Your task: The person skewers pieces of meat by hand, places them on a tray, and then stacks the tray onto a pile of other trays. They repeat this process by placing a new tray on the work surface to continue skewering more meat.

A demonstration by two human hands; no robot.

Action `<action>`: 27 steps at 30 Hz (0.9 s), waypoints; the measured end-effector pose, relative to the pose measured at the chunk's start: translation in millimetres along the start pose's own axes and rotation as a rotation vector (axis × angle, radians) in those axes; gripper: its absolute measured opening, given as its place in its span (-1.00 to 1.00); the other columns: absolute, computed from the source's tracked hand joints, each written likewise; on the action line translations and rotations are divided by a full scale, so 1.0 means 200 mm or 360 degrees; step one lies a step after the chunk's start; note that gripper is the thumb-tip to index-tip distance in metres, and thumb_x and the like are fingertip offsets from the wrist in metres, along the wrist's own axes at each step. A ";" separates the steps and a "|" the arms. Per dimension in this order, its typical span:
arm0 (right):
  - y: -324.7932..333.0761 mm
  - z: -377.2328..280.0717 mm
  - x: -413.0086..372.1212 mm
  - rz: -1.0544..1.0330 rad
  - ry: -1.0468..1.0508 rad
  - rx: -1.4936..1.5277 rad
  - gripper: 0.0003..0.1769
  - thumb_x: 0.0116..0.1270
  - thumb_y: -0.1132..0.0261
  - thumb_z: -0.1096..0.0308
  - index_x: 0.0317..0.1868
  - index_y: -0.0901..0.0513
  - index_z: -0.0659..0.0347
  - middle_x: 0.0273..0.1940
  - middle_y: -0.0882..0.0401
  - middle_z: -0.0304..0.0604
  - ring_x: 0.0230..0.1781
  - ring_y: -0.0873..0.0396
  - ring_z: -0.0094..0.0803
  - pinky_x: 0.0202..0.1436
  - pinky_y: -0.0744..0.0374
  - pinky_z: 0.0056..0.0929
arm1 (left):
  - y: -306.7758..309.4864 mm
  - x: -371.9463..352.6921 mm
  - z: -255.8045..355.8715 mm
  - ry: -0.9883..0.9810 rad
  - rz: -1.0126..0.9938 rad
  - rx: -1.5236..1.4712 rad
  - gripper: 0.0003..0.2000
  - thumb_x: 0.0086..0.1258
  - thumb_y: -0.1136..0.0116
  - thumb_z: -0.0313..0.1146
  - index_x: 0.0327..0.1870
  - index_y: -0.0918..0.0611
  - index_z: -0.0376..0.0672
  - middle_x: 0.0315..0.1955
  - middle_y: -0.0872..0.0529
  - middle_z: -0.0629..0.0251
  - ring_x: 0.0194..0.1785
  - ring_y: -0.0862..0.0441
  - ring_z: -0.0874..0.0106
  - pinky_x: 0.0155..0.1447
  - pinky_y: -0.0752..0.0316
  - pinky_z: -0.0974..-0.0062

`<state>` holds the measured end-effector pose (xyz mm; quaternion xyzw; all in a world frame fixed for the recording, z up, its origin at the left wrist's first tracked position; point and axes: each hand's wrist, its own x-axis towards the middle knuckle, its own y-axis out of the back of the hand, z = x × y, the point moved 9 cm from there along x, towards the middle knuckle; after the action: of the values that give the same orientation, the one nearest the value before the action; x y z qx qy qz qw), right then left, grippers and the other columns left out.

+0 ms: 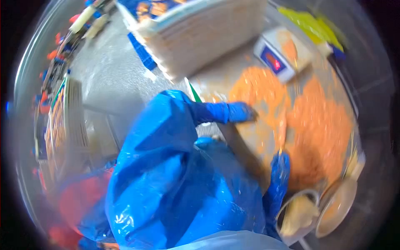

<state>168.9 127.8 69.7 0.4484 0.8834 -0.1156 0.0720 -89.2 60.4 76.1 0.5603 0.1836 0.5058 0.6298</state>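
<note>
My right hand (280, 166), in a blue glove, holds the thin stick end of an orange-coated skewer (283, 131). The skewer's coated part points away from me over the worktop. Wet orange minced mix (321, 125) is spread beside it, with another orange patch (258, 89) farther back. My left hand (239, 112), also gloved in blue, reaches over the left edge of the mix. Its fingertips are blurred, so I cannot see whether they hold anything. A white box (281, 62) stands beyond the mix with another orange skewer (288, 46) on it.
A large white crate (208, 37) with orange pieces stands at the back. At the near right are a bowl of pale paste (298, 216) and a second bowl (337, 208). Thin sticks (354, 156) lie by the right edge. A stacked box (68, 112) is at left.
</note>
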 end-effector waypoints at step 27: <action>-1.90 -1.61 1.67 -0.0428 0.0498 0.0103 -0.75 0.39 -0.26 0.30 -0.03 -0.59 0.27 -0.38 -0.49 -0.35 -0.45 -0.40 -0.59 -0.40 -0.42 -0.61 | 3.34 -1.40 -0.49 0.0483 0.2224 -0.0159 -0.77 0.49 -0.09 -0.38 0.04 -0.60 -0.28 -0.07 -0.68 0.17 -0.05 -0.64 0.39 0.09 -0.51 0.46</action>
<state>-341.8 256.8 354.7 0.3410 0.9316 -0.0813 -0.0966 -572.7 -217.9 547.4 0.4409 -0.1560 0.8709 0.1509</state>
